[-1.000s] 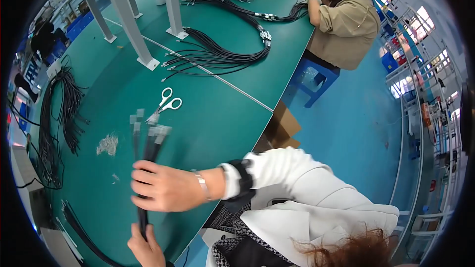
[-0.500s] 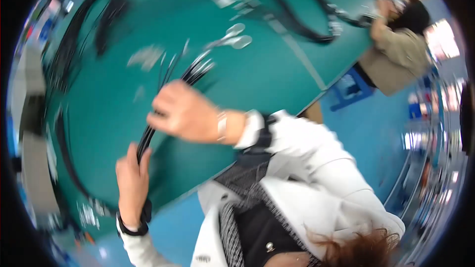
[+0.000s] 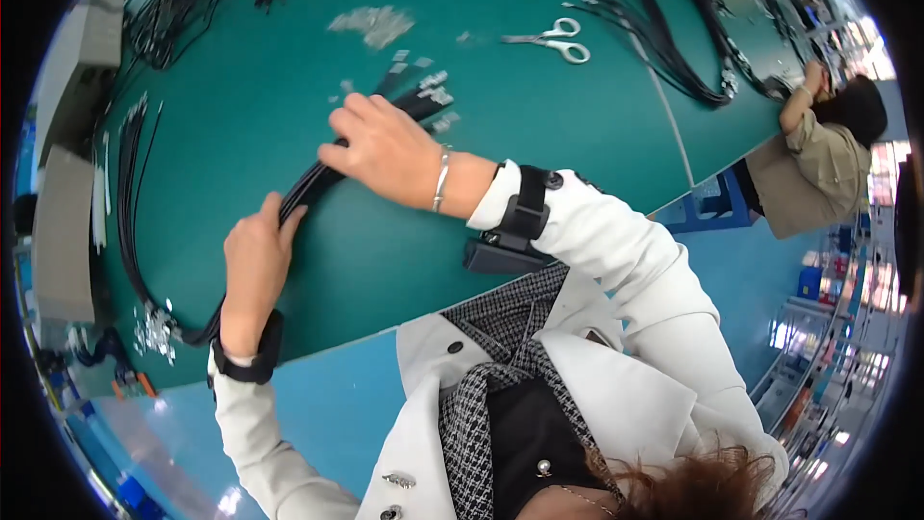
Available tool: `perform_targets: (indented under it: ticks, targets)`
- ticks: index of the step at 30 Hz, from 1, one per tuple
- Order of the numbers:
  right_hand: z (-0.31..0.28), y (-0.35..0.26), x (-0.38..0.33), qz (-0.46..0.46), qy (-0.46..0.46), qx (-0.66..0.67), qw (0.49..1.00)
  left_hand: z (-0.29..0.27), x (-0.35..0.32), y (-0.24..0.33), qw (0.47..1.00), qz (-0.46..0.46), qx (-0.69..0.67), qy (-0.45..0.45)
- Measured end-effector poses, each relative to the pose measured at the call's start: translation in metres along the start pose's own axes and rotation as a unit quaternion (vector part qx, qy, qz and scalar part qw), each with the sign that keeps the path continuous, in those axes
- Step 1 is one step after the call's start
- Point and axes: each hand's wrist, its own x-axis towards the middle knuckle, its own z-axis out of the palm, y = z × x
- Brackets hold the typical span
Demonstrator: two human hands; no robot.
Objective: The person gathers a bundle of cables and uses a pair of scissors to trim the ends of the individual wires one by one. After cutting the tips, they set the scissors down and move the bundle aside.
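A bundle of thin black cables [image 3: 310, 185] stretches diagonally between my two hands above the green table. Lower left, my left hand [image 3: 256, 260] is closed around it, thumb along the strands. My right hand [image 3: 387, 149] wraps the bundle further up, palm down. Beyond its knuckles the cable ends fan out, tipped with small pale connectors [image 3: 435, 91] that are slightly blurred. The other end of the bundle runs down behind my left wrist toward the near table edge, partly hidden.
White-handled scissors [image 3: 556, 40] lie beyond my right hand, near a heap of small clear pieces [image 3: 373, 26]. More black cables lie at left [image 3: 130, 202] and far right [image 3: 664, 48]. Grey boxes [image 3: 65, 236] line the left edge. A co-worker [image 3: 818, 154] sits at right.
The view has shifted, so the table things appear further right and up. Both hands still grip the cables, whose connector ends now spread to the right of my right hand's knuckles.
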Motion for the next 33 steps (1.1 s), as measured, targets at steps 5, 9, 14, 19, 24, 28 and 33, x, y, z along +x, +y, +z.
perform_targets:
  ticks: [5, 9, 14, 19, 24, 28, 33]
  targets:
    - [-0.06, -0.027, -0.034, 0.006, 0.057, -0.042, 0.997, -0.019, -0.012, 0.029, 0.996, 0.039, -0.064, -0.05]
    - [-0.097, -0.033, -0.106, 0.054, -0.025, -0.009, 0.998, 0.015, -0.017, 0.073, 0.98, 0.169, -0.054, -0.086]
    - [-0.067, 0.026, -0.093, 0.069, -0.009, -0.076, 0.995, 0.027, 0.032, 0.09, 0.992, 0.125, -0.001, 0.002]
    - [-0.084, 0.041, -0.042, 0.025, 0.069, -0.112, 0.991, -0.007, 0.042, 0.092, 0.993, 0.085, -0.056, 0.051]
    - [-0.13, 0.006, -0.115, 0.056, 0.061, -0.096, 0.992, 0.003, 0.009, 0.128, 0.992, 0.082, -0.075, -0.052]
    - [-0.147, 0.022, -0.166, 0.128, -0.021, -0.099, 0.987, 0.042, 0.032, 0.176, 0.981, 0.165, -0.061, -0.085]
    - [-0.112, 0.079, -0.146, 0.118, 0.035, -0.068, 0.99, 0.041, 0.058, 0.175, 0.991, 0.132, -0.014, 0.006]
